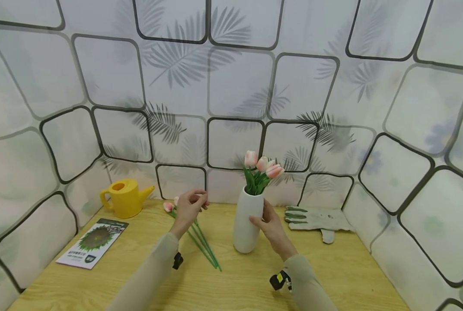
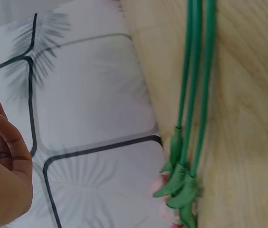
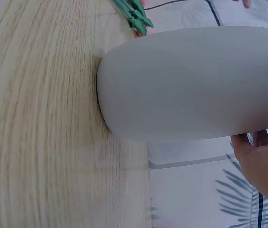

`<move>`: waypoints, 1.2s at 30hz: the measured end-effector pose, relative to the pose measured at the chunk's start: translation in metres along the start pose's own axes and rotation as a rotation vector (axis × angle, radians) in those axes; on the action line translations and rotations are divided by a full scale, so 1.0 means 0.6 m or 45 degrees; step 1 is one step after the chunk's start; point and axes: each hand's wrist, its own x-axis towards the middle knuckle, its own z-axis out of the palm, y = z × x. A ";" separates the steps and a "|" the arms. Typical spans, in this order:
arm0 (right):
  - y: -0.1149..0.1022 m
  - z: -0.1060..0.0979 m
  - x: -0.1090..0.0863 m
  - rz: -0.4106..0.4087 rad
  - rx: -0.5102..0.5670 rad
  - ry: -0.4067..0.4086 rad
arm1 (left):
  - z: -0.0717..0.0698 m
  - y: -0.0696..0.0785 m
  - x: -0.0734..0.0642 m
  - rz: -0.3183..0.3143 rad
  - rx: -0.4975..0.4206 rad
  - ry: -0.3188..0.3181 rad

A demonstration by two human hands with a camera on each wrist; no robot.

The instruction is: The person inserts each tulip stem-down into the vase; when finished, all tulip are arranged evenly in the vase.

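Note:
A white vase [image 1: 246, 224] stands on the table, several pink-and-white tulips [image 1: 263, 166] rising from its mouth. My right hand [image 1: 272, 226] grips the vase's right side, thumb across the front and fingers round the back. In the right wrist view, that hand's fingers [image 3: 253, 142] meet the vase wall [image 3: 186, 85]. My left hand [image 1: 191, 208] hovers over loose tulips, its fingers loosely bent and holding nothing. Those loose tulips lie with green stems [image 1: 205, 248] pointing toward me; the hand partly hides their pink heads [image 1: 169, 207]. The left wrist view shows three stems [image 2: 196, 85] side by side.
A yellow watering can [image 1: 127, 198] stands at the back left, behind a seed packet [image 1: 93, 242] with a sunflower picture. Pale gardening gloves [image 1: 318, 218] lie to the right of the vase. Patterned fabric walls [image 1: 239, 86] enclose the wooden table [image 1: 231, 289] at the back and sides.

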 end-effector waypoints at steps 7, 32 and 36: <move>0.002 0.001 -0.001 -0.010 0.002 0.003 | -0.031 -0.024 -0.010 -0.072 0.008 0.007; 0.001 0.000 0.000 0.016 0.000 0.000 | -0.109 -0.087 -0.019 -0.495 0.076 -0.148; 0.000 0.000 0.000 0.027 0.003 0.007 | -0.116 -0.096 -0.020 -0.616 0.095 -0.156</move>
